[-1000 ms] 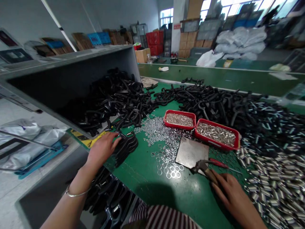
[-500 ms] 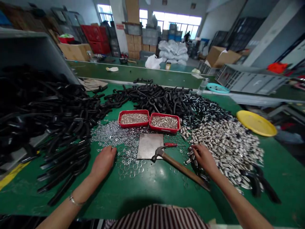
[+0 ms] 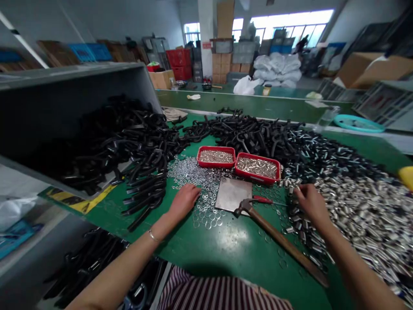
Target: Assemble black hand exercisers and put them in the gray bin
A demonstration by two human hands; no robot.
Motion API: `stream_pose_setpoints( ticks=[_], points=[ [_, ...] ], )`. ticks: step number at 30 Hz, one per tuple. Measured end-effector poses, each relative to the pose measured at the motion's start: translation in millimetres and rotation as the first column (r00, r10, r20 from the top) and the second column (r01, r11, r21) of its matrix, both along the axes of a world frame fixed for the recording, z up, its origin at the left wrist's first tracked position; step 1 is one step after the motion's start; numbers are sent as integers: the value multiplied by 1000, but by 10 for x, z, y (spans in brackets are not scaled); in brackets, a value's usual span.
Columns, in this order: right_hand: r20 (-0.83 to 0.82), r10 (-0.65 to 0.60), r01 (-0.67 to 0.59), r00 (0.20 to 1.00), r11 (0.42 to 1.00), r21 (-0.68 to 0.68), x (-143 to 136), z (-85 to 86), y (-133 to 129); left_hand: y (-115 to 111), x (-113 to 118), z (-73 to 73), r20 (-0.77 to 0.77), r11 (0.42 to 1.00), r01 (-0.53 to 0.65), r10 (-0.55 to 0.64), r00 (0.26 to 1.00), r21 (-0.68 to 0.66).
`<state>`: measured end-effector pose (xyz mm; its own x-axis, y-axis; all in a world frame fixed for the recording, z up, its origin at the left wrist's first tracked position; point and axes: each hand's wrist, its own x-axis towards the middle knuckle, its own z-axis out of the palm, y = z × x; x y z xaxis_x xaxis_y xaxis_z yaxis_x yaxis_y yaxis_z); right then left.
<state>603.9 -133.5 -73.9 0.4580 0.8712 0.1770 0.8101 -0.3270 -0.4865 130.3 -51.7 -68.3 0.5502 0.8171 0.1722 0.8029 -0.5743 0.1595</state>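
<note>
My left hand (image 3: 184, 200) rests at the left edge of the spread of small silver washers (image 3: 208, 187), its fingers curled down. Whatever may be in them is hidden. My right hand (image 3: 311, 204) is at the near-left edge of a heap of silver metal sleeves (image 3: 358, 215), thumb and fingers pinched at one small sleeve (image 3: 296, 190). Between the hands lies a square metal plate (image 3: 234, 194), with a claw hammer (image 3: 280, 239) whose head overlaps its corner. A red-handled screwdriver (image 3: 263, 199) lies beside the plate. Thin larger rings (image 3: 208, 221) lie near my left hand.
Two red trays (image 3: 216, 164) of small metal parts stand behind the plate. Black curved parts (image 3: 251, 133) are heaped behind them and spill from a grey crate (image 3: 151, 88) at left. Dark-ended screws (image 3: 325, 148) lie at right. A turquoise lid (image 3: 358, 123) lies near the conveyor (image 3: 274, 103).
The view has turned left, so everything sits farther right and more of the grey crate shows. My left hand has moved slightly toward the washers; my right hand stays at the sleeves.
</note>
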Motion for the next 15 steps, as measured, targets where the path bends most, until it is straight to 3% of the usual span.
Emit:
stream_pose_setpoints(
  ticks=[2, 5, 8, 12, 15],
  points=[
    [-295, 42, -35, 955, 999, 32, 7, 80, 0, 4, 116, -53, -1, 1000, -1, 1, 1000, -30],
    [-636, 151, -156, 757, 987, 49, -27, 185, 27, 45, 188, -68, 46, 998, -16, 19, 999, -65],
    [-645, 91, -115, 758, 993, 5, -42, 224, 37, 38, 57, -39, 77, 997, -55, 59, 995, -50],
    [-769, 147, -170, 622, 984, 51, -106, 193, 13, -62, -201, -47, 47, 996, -22, 26, 999, -88],
    [-744, 131, -144, 655, 988, 47, -286, 163, 41, -110, -228, -76, 22, 996, -15, 16, 1000, -83]
  ],
)
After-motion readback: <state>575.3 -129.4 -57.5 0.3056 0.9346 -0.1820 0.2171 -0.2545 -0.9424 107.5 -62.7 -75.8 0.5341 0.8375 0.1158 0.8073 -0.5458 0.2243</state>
